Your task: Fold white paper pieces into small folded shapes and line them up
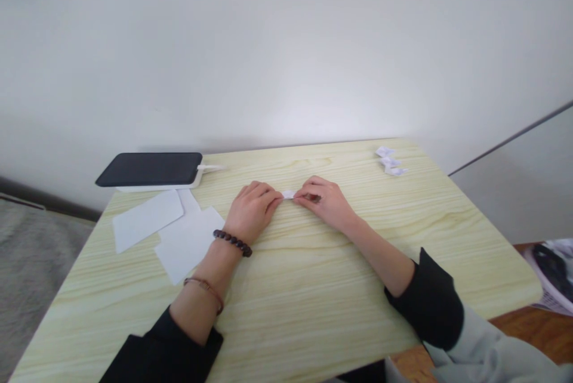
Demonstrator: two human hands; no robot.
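Note:
A small folded piece of white paper (287,194) is held low over the middle of the table, between my two hands. My left hand (253,209) pinches its left end, with thumb and forefinger together. At the other end, the thumb and fingertips of my right hand (326,201) close on the paper. Its exact folds are too small to make out. Dark beads circle my left wrist, with a thin reddish bracelet lower on the arm.
Several white paper sheets (190,244) overlap at the left. Behind them lies a dark-screened phone (150,169) on a white block, with a white cable (212,167). Small folded white papers (390,162) stand at the back right. A wall rises behind the wood-grain table (286,311).

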